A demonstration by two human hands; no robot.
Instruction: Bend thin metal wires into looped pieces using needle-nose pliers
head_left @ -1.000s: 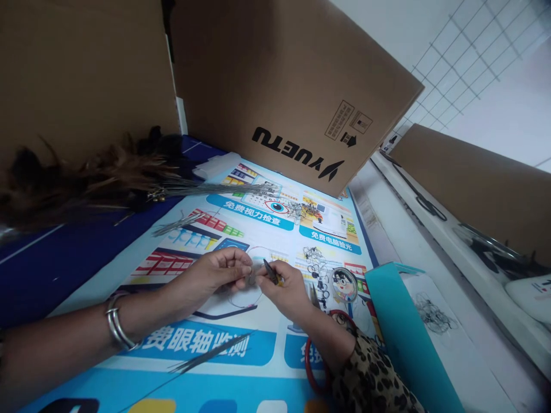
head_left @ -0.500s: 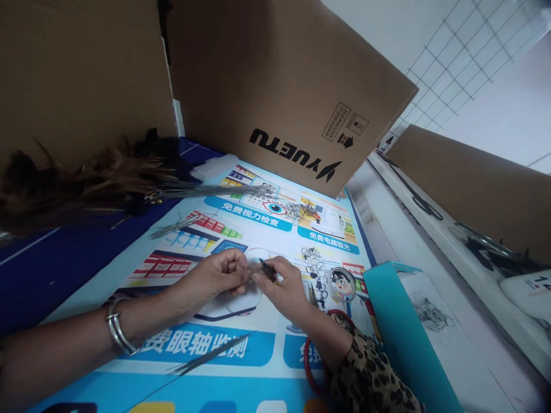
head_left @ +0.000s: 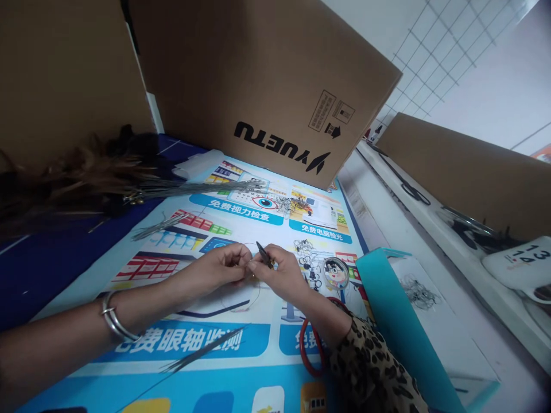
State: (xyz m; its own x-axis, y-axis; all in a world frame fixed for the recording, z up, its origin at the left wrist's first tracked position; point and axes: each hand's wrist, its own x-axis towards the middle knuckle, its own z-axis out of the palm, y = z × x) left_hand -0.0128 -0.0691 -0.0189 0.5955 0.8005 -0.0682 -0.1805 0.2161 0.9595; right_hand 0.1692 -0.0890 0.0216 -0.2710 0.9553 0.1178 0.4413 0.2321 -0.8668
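My left hand (head_left: 230, 265), with a silver bangle at the wrist, is closed in a pinch on a thin wire (head_left: 259, 291), which hangs in a loose loop below the fingers. Close against it, my right hand (head_left: 282, 274) is wrapped round small pliers (head_left: 264, 254). Their dark pointed jaws stick up past the fingers, while the handles are mostly hidden in the palm. Right thumb and fingertip also meet at the wire beside the left fingertips. What exactly sits between the fingertips is too small to make out.
Red-handled scissors (head_left: 310, 347) lie under my right forearm. A round tin (head_left: 336, 272) and small black wire pieces (head_left: 307, 258) are right of my hands. Wire bundles (head_left: 206, 349) lie on the printed mat. A teal box (head_left: 400, 321) stands right; a large carton (head_left: 267, 86) rises behind.
The view has shifted slightly, so the surroundings appear moved left. The pliers' jaws now point more upward, and both hands stay together at the wire.
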